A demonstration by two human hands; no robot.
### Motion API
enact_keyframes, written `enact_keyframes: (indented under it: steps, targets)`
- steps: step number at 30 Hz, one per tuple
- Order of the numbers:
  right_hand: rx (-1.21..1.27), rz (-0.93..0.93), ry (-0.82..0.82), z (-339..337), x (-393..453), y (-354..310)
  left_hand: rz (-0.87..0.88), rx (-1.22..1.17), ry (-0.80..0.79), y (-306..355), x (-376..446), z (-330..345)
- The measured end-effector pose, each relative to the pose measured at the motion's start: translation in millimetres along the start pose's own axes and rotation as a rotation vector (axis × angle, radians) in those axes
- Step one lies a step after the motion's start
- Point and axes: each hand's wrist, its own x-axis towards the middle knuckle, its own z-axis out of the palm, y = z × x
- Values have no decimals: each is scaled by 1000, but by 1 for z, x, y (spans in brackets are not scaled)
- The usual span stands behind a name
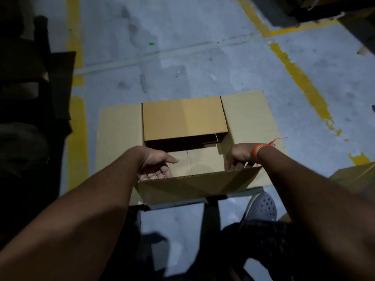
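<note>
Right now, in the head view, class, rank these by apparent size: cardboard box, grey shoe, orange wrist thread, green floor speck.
1. cardboard box
2. grey shoe, partly hidden
3. orange wrist thread
4. green speck, though it lies farther from the camera

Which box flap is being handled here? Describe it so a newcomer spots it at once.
On the grey floor with yellow lines sits an open cardboard box. Its nearest flap stands raised, corrugated edge up, with the left hand and right hand behind it. The side flaps lie spread flat, and the far flap is folded over.
</note>
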Motion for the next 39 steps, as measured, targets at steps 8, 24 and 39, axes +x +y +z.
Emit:
enact_keyframes:
  steps: [8, 24, 39]
  targets:
    - [-471, -120, -80, 128, 16, 4, 228, 72, 245, -55, 72, 117]
    - [-177, -152, 1, 149, 62, 34, 280, -69, 445, -62, 102, 115]
    - [2091, -146, 176, 81, 138, -39, 513, -1637, 269, -6, 133, 39]
